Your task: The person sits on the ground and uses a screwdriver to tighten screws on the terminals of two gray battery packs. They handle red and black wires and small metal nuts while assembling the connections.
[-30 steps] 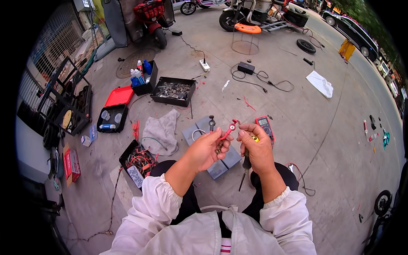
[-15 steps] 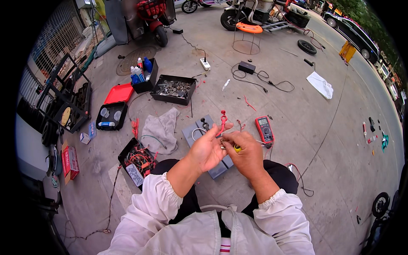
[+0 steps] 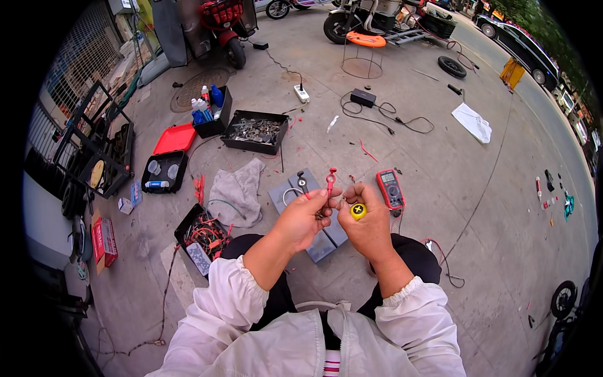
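My left hand [image 3: 300, 221] is closed with its fingertips around a red cable whose red-capped ring terminal [image 3: 330, 178] stands up above the fingers. Small brass-coloured bits show at its curled fingers, too small to name. Beside it, my right hand [image 3: 369, 227] is closed around a screwdriver [image 3: 358, 211], its yellow handle end with a black cross facing up. That hand's thumb and forefinger meet close to the left fingertips; any small part between them cannot be made out. Below both hands lies a grey battery [image 3: 325, 247], with a black-capped ring terminal [image 3: 302, 182] above its far end.
A red multimeter [image 3: 391, 190] lies right of the battery. To the left are a grey cloth [image 3: 237, 191], a black box of red wires [image 3: 204, 229] and a black tray of metal parts [image 3: 254, 131]. Farther off lies a black charger [image 3: 363, 97] with cables.
My left hand's fingers have curled in from an open, palm-up pose. My right hand has turned, so the screwdriver's yellow end faces up. The red terminal has shifted slightly and stands straighter.
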`<state>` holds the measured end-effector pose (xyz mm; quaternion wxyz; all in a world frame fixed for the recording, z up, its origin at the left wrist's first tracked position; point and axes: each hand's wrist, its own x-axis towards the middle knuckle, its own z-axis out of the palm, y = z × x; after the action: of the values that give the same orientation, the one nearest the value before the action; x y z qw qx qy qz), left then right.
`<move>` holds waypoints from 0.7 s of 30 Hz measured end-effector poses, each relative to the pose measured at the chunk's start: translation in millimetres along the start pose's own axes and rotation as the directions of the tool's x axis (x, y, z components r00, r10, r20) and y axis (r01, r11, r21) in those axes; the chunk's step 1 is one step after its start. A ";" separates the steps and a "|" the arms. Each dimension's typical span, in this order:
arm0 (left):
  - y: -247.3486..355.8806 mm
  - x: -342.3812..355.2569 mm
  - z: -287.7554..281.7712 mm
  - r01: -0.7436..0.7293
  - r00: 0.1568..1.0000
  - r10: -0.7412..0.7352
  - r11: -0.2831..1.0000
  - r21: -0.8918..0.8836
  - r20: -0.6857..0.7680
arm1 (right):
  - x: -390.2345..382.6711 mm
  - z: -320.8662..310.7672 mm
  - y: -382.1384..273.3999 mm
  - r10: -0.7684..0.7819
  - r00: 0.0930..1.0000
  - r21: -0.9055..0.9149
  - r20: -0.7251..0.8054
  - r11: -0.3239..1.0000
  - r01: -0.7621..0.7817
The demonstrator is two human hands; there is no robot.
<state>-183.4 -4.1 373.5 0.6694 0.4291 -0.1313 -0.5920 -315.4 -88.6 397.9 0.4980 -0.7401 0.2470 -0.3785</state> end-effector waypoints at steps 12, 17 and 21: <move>4.2 -9.7 14.0 0.022 0.996 -0.037 0.983 0.182 0.078 | 2.9 -9.2 5.3 -0.017 0.993 -0.061 -0.117 0.998 0.010; 6.4 -12.4 21.5 0.005 0.994 -0.032 0.969 0.246 0.107 | 3.3 -9.1 9.3 -0.037 0.990 -0.078 -0.135 0.997 0.027; 6.4 -12.9 21.1 -0.005 0.995 -0.019 0.973 0.230 0.102 | 3.0 -4.6 11.6 -0.060 0.981 -0.054 -0.183 0.997 0.051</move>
<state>-196.9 -1.7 395.1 0.6054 0.4731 -0.2321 -0.5965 -317.1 -97.7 389.1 0.4437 -0.7206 0.2804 -0.4530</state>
